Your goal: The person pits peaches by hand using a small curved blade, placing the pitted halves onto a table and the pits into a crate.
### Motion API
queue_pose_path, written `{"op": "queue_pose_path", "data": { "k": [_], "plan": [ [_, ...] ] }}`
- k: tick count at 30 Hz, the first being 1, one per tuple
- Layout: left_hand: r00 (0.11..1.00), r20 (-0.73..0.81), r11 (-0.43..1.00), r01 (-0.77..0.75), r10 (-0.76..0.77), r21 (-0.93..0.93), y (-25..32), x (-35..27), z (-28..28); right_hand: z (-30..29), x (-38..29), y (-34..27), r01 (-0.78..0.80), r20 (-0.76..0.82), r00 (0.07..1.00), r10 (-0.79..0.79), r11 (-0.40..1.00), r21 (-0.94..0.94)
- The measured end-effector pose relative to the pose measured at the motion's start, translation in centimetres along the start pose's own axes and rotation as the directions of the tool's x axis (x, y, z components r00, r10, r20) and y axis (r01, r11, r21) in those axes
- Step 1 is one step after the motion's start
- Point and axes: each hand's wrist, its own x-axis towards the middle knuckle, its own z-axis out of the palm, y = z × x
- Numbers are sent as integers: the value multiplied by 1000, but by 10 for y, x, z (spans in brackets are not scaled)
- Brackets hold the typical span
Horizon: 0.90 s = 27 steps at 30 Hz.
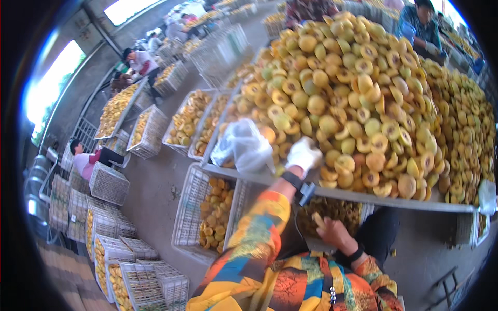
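Note:
My left hand [304, 155], in a white glove, reaches over the table's near edge to a high heap of halved yellow stone fruit [350, 97]. Motion blurs its fingers, so I cannot tell whether they grip a piece. Lower down, below the tabletop, my bare right hand [336, 234] is closed around a small tan, elongated object [318, 220]; its kind is unclear. Beside my left wrist, a blue-grey fitting [307, 194] sits at the metal table edge [350, 195]. A clear plastic bag [247, 145] lies on the table left of the glove.
A white plastic crate [190, 210] partly filled with fruit stands on the floor at left. Dark pieces fill a container [346, 215] under the table. Stacked crates [144, 283] line the lower left. Co-workers [418, 29] sit across the heap, with others [142, 64] further left.

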Motion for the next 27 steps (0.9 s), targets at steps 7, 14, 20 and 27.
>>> {"op": "queue_pose_path", "data": {
  "k": [7,14,20,27],
  "plan": [
    [958,281,551,260,-48,-793,32,-64,-61,-60,12,-47,-32,-369,922,117,973,229],
    [894,397,304,444,-205,-843,57,-99,-54,-63,46,-64,-16,-304,952,35,998,63],
    [959,191,314,251,-210,-916,55,-107,-40,-51,47,-77,-134,-312,936,161,985,107],
    [945,232,208,282,-232,-937,58,-106,-35,-43,42,-95,-224,-199,947,252,962,153]
  ]
}}
